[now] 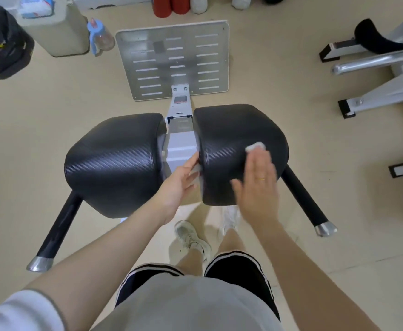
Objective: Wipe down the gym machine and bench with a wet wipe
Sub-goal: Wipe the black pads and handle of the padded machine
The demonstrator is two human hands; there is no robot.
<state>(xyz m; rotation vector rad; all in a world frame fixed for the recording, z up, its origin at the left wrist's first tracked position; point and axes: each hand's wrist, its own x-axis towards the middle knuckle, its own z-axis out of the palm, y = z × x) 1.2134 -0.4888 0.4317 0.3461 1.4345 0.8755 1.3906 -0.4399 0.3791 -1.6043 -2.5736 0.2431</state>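
The gym machine has two black padded cushions, a left pad (114, 161) and a right pad (233, 130), joined by a white centre post (180, 149). My right hand (257, 185) lies flat on the right pad with straight fingers, pressing a white wet wipe (255, 146) that shows beyond the fingertips. My left hand (181, 182) reaches into the gap between the pads, its fingers against the right pad's inner edge; whether they curl round it I cannot tell.
A metal foot plate (174, 60) lies on the floor ahead. Black handles (57, 225) (303, 194) stick out below the pads. Another machine's white frame (382, 91) stands at right. A bottle (100, 37), a wipes pack (36, 5) and a black bag (2, 41) sit at far left.
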